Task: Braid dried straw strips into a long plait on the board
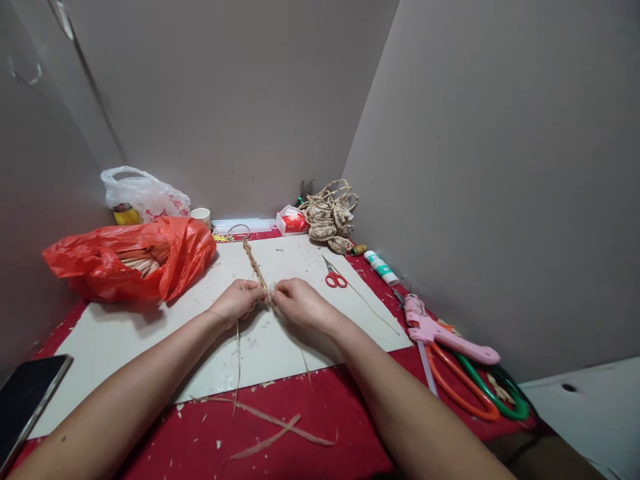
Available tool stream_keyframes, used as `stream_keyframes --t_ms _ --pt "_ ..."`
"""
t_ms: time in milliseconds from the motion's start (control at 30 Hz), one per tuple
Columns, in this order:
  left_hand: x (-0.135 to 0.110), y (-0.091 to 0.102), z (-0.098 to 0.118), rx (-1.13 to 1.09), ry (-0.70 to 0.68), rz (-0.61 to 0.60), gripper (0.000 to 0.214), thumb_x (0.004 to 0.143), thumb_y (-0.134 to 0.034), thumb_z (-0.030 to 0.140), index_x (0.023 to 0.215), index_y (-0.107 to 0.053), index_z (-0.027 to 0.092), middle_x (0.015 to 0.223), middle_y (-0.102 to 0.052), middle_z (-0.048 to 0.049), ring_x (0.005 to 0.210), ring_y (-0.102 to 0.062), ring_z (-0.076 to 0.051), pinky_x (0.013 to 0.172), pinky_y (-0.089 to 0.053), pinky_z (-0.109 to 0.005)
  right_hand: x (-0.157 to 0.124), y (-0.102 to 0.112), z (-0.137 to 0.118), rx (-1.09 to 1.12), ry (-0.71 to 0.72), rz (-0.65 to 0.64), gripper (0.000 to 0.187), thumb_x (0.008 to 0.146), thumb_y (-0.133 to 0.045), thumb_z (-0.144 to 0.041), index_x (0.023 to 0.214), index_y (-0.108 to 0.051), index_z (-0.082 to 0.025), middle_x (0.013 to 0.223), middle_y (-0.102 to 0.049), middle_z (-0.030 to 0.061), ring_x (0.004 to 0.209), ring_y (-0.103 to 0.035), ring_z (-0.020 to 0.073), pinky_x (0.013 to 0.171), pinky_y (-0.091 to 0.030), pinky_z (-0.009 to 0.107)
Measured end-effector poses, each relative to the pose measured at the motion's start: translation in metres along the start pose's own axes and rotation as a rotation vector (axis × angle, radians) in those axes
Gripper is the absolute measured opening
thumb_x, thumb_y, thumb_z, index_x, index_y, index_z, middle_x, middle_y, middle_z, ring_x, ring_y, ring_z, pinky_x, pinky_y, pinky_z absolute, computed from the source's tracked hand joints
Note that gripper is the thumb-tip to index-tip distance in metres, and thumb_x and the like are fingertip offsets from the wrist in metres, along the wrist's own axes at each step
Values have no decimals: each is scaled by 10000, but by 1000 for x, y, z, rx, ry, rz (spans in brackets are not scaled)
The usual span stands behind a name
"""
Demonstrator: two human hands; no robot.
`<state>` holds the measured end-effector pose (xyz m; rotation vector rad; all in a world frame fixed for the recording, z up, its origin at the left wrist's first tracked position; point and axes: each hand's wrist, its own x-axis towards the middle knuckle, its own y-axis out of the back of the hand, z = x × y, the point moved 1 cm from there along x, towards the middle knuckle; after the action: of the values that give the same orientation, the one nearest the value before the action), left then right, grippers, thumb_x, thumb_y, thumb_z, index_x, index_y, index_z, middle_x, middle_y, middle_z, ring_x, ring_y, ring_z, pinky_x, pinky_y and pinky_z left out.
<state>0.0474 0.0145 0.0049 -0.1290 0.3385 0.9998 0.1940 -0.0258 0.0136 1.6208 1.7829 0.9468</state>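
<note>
A braided straw cord [254,263] runs from a thin ring [239,232] at the back of the white board toward me. At its near end my left hand [239,300] pinches the cord from the left. Close beside it, my right hand [299,303] has its thumb and fingers pressed together on the strands at the same end. Loose straw strands [238,367] hang down below my hands. Exactly how the strands cross between the fingertips is hidden. Red-handled scissors [336,279] lie on the board to the right of my right hand.
A red plastic bag [135,260] of straw stands left, near a phone [35,400]. Bundled straw cord [327,217] and a tissue pack [291,221] sit at the back. A pink glue gun [450,337] and large-handled shears [463,383] lie right. Straw strips [280,423] lie on the red cloth.
</note>
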Motion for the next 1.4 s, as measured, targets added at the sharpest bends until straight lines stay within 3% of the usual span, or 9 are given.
stream_keyframes --t_ms 133,567,800,1000,1033,1167,1233,1333,1400 --pt "0 0 -1 -101 -8 -31 198 703 -564 205 560 -434 165 402 -255 95 330 -145 -20 366 -54 -209 -3 -10 -11 104 -14 -60 252 795 -427 -187 622 -601 -132 557 -574 24 536 -487 118 500 -295 216" --pt "-2 -5 -1 -383 97 -130 305 728 -479 209 543 -237 207 443 -170 98 357 -89 -23 366 -33 -189 -19 -8 -33 -341 -35 -16 293 859 -384 -220 897 -656 -117 845 -689 185 754 -641 274 641 -397 327" --pt "-8 -11 3 -224 -17 -38 172 721 -559 204 584 -473 146 406 -248 93 338 -156 -20 371 -59 -197 -25 -12 -37 -317 66 -48 292 857 -384 -201 841 -661 -111 814 -683 171 707 -624 243 644 -404 323" --pt "-5 -5 3 -171 -18 -54 154 717 -617 269 702 -584 118 391 -224 109 341 -117 -21 383 -46 -211 -47 5 -54 352 325 -752 279 844 -486 -335 639 -554 -158 558 -576 13 524 -535 116 536 -401 219" --pt "-5 -5 2 -168 -25 -60 160 716 -619 272 687 -577 121 388 -227 106 340 -124 -22 382 -51 -213 -44 10 -52 455 274 -662 317 853 -472 -380 633 -534 -160 533 -547 1 510 -519 109 524 -398 213" --pt "-5 -3 2 -153 -33 -93 161 727 -607 277 683 -569 127 396 -245 100 340 -147 -26 376 -68 -209 -20 18 -24 386 17 245 320 867 -454 -391 653 -517 -161 589 -532 8 563 -474 103 545 -365 211" --pt "-5 -3 2 -147 -33 -110 160 730 -603 276 671 -552 137 406 -244 101 343 -137 -25 373 -63 -207 -7 10 -11 329 -55 231 290 867 -468 -378 702 -547 -153 633 -561 22 569 -477 103 529 -348 211" --pt "-5 -3 2 -123 -38 -108 221 739 -603 292 609 -493 152 414 -246 99 346 -139 -22 373 -64 -206 4 -7 -2 427 -132 -119 407 905 -389 -422 640 -524 -144 486 -478 -7 431 -393 80 436 -289 215" --pt "-5 -2 3 -89 -38 -107 234 753 -597 303 607 -494 151 416 -247 96 350 -144 -22 375 -68 -207 6 -11 1 482 -145 -196 456 897 -399 -465 575 -479 -152 419 -382 -39 375 -312 61 393 -234 218"
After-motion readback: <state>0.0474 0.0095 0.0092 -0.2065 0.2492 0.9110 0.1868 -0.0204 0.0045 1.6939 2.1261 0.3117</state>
